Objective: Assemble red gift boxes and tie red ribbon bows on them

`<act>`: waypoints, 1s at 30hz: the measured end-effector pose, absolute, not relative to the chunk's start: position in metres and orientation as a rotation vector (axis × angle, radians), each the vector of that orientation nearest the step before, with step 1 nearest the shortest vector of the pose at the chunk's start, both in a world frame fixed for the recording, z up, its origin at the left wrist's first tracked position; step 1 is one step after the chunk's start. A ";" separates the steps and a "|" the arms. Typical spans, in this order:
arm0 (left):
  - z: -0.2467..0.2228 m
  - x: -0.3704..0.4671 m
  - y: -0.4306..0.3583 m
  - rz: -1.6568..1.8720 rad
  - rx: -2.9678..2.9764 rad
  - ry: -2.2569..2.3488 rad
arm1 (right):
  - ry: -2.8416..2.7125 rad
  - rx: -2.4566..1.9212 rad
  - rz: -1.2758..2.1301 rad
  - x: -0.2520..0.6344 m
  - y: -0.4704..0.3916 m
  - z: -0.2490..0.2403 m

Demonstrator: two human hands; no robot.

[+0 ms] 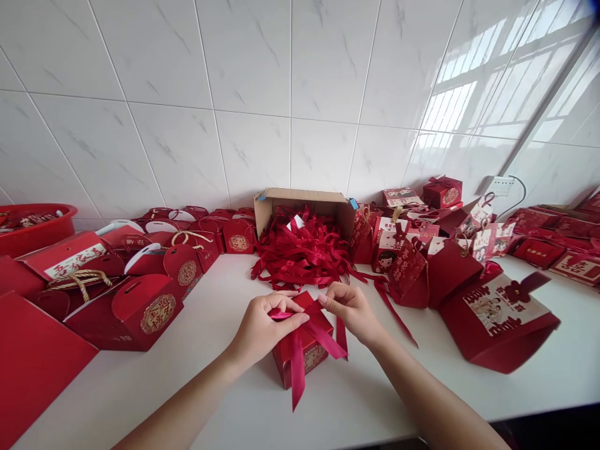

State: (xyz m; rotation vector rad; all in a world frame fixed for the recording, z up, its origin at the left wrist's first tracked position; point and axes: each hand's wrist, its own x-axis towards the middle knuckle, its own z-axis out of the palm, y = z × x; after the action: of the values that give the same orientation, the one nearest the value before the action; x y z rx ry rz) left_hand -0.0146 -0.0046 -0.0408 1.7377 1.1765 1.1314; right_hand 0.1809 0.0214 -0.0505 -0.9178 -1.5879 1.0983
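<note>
With our left fingers (296,320) and right fingers (329,305) pinching, we are holding a ribbon (297,372) over a small red box (317,357), which is sitting at six o'clock on the white worktop (375,390), while a carton (304,195) is overflowing with ribbons (307,250) at twelve.

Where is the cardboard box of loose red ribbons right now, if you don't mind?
In the head view, the cardboard box stands near the middle, against the tiled wall, beyond both hands.

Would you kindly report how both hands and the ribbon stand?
Left hand pinching satin ribbon; right hand at it, grip unclear. Red gift box beneath, on table. Ribbon-filled carton behind, not blocking.
</note>
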 end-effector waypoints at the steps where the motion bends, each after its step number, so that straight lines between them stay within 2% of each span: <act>1: -0.041 -0.015 -0.005 1.139 1.734 1.180 | -1.590 -0.920 1.081 0.181 0.022 -0.051; 7: -0.044 -0.014 0.000 1.164 1.709 1.188 | -1.592 -0.916 1.031 0.181 0.025 -0.055; 13: -0.041 -0.018 0.006 1.203 1.652 1.138 | -1.631 -0.850 1.121 0.189 0.036 -0.063; 18: -0.042 -0.025 0.012 1.250 1.582 1.059 | -1.616 -0.817 1.019 0.209 0.041 -0.046; 21: -0.045 -0.026 0.015 1.293 1.534 1.025 | -1.745 -0.789 0.864 0.210 0.035 -0.027; 27: -0.054 -0.030 0.023 1.443 1.372 1.044 | -2.403 -0.844 0.227 0.185 0.022 0.009; 30: -0.063 -0.035 0.029 1.479 1.323 1.077 | -2.627 -0.913 0.098 0.171 0.024 0.021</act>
State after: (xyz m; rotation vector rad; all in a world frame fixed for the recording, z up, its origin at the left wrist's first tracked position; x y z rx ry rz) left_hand -0.0345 0.0292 -0.0625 1.3232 1.0769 1.4790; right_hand 0.1710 0.0241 0.0210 -0.9132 -2.6266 0.0981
